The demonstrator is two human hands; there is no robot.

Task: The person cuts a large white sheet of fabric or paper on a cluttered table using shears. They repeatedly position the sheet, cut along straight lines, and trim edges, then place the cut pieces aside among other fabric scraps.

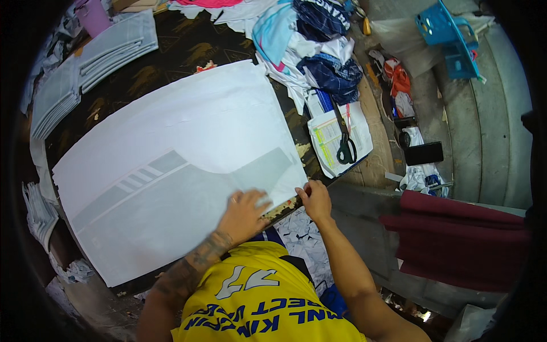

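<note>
A large white paper sheet (171, 131) printed with pale grey panels and stripes lies across the dark table in front of me. My left hand (246, 214), slightly blurred, rests on the sheet near its front edge, with its fingers apart. At the sheet's near right corner, my right hand (315, 200) pinches the paper between thumb and fingers. Black-handled scissors (346, 149) lie on printed papers (325, 142), beyond my right hand.
Stacks of folded pale sheets (117, 51) sit at the table's far left, near a purple container (92, 18). Crumpled blue and white garments (330, 68) pile up at the back. To the right are a blue plastic basket (447, 34), a dark phone-like slab (423, 153) and maroon cloth (456, 239).
</note>
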